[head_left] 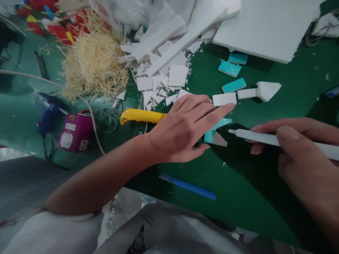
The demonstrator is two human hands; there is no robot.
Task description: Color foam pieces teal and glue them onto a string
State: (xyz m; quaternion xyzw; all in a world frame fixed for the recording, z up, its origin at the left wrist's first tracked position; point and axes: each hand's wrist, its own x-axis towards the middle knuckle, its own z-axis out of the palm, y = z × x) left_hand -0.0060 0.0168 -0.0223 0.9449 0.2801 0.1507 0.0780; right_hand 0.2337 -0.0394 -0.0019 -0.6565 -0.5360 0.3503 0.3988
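Near the middle of the green table [249, 201], partly hidden by the left hand [182, 128], a blue-and-white piece [210, 135] of foam, jagged along one edge. Just beyond, a plain white block [224, 99], with the left index fingertip at its near edge. Left index stretched forward, other fingers bent and close together, thumb apart and lower; impossible to tell about any pinch on the blue-and-white piece. In the right hand [302, 155], a slim white pen [256, 137], pinched between thumb and fingers, tip just short of that piece. Judging by colour, partway along: blue on the piece by the left hand and on three small blue-topped blocks [230, 68] beyond; bare white on the plain block, on a narrow bar [247, 93] and on a pointed wedge [268, 91] at its end, with no telling about colour for those. Foam flat and boxy, crumbly at the breaks. Farther out, a smooth yellow handle [140, 115], one end behind the left hand; a straight blue stick [188, 186] nearer the body; ragged white scraps [178, 76], a broad flat sheet [265, 24]; leftward, tangled pale straw [95, 60] and a boxy purple socket [75, 132].
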